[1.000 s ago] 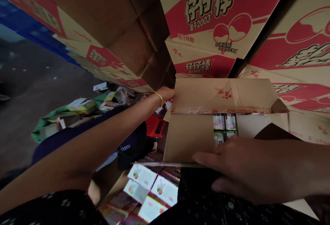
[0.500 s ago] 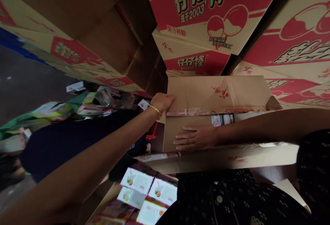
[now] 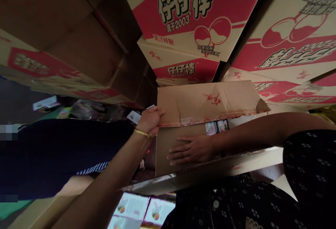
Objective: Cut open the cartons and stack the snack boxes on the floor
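An open cardboard carton (image 3: 181, 162) stands in front of me, with small product boxes (image 3: 216, 127) showing through the gap between its flaps. My left hand (image 3: 150, 120), a gold bangle on its wrist, grips the corner of the far top flap (image 3: 210, 101). My right hand (image 3: 190, 149) lies flat, fingers stretched out, on the inner flap (image 3: 168, 140). The near flap (image 3: 210, 171) sticks out toward me below that hand.
Tall stacks of red-and-tan printed cartons (image 3: 189, 15) rise close behind and on both sides. A person in dark clothes (image 3: 65, 155) is at the left. White product packs (image 3: 133, 208) lie in a box below. More packs (image 3: 86, 108) clutter the floor at left.
My right hand went from the near flap onto the inner flap and now lies flat there. My left hand slid to the far flap's corner. The view swung a little rightward.
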`<state>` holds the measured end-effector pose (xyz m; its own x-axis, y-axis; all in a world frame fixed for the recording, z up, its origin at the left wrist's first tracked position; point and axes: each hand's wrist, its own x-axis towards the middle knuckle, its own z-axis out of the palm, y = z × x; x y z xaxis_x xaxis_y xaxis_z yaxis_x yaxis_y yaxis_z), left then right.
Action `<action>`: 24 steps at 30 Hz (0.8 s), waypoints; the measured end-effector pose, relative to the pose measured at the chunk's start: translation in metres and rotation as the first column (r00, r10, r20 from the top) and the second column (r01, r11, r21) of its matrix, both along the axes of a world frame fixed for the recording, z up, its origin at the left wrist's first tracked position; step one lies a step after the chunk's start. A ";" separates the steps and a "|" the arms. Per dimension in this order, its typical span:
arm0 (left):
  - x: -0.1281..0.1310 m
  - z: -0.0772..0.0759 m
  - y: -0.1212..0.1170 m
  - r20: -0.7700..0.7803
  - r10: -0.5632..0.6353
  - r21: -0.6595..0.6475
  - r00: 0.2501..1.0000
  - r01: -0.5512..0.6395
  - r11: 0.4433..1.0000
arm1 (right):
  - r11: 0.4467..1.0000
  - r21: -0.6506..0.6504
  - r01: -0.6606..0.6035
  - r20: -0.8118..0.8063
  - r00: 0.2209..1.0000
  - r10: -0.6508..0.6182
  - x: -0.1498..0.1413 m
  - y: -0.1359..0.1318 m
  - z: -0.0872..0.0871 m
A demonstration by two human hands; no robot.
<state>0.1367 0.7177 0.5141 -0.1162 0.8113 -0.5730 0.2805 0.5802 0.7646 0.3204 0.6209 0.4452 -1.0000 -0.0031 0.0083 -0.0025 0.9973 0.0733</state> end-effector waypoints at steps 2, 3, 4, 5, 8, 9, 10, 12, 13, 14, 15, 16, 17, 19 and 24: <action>0.001 0.004 0.001 0.099 0.101 -0.038 0.990 -0.098 0.994 | 1.000 -0.009 0.002 0.001 1.000 -0.002 0.000 0.000 0.001; 0.001 0.006 0.001 0.143 0.148 -0.053 0.979 -0.141 0.989 | 1.000 -0.015 0.003 -0.003 1.000 -0.003 0.000 0.000 0.001; 0.002 0.008 0.001 0.167 0.173 -0.056 0.971 -0.166 0.985 | 1.000 -0.021 0.004 -0.005 1.000 -0.004 -0.001 0.000 0.001; 0.003 0.010 0.001 0.188 0.197 -0.056 0.962 -0.190 0.980 | 1.000 -0.030 0.005 -0.005 1.000 -0.006 -0.001 -0.001 0.002; 0.004 0.012 0.000 0.263 0.284 -0.059 0.922 -0.278 0.959 | 0.992 -0.098 0.082 -0.003 0.997 -0.083 -0.001 -0.002 0.007; 0.003 0.011 -0.001 0.287 0.303 -0.060 0.909 -0.299 0.952 | 0.981 -0.141 0.136 -0.001 0.990 -0.138 0.000 -0.001 0.011; 0.002 0.009 -0.002 0.314 0.315 -0.063 0.896 -0.311 0.948 | 0.960 -0.189 0.206 0.006 0.978 -0.209 0.000 0.001 0.015; -0.001 0.003 -0.003 0.360 0.316 -0.051 0.878 -0.320 0.946 | 0.892 -0.260 0.370 0.027 0.926 -0.376 0.000 0.012 0.026; -0.003 -0.001 -0.003 0.379 0.314 -0.035 0.870 -0.326 0.945 | 0.845 -0.270 0.462 0.035 0.881 -0.471 -0.001 0.021 0.031; -0.004 -0.005 -0.004 0.396 0.315 -0.017 0.863 -0.335 0.942 | 0.789 -0.264 0.554 0.036 0.824 -0.566 -0.004 0.032 0.036; -0.006 -0.009 -0.004 0.405 0.324 -0.003 0.855 -0.353 0.936 | 0.728 -0.246 0.640 0.036 0.757 -0.653 -0.009 0.044 0.040; -0.007 -0.012 -0.004 0.417 0.335 0.003 0.845 -0.370 0.929 | 0.666 -0.224 0.712 0.041 0.690 -0.723 -0.015 0.055 0.042; -0.008 -0.015 -0.004 0.430 0.353 -0.006 0.831 -0.388 0.922 | 0.606 -0.202 0.769 0.056 0.627 -0.777 -0.022 0.066 0.043; -0.011 -0.018 -0.007 0.464 0.376 -0.057 0.802 -0.396 0.916 | 0.526 -0.163 0.835 0.124 0.546 -0.829 -0.039 0.081 0.043; -0.028 -0.033 -0.028 0.478 0.154 0.155 0.865 -0.256 0.954 | 0.558 -0.091 0.825 0.250 0.562 -0.789 -0.064 0.085 0.045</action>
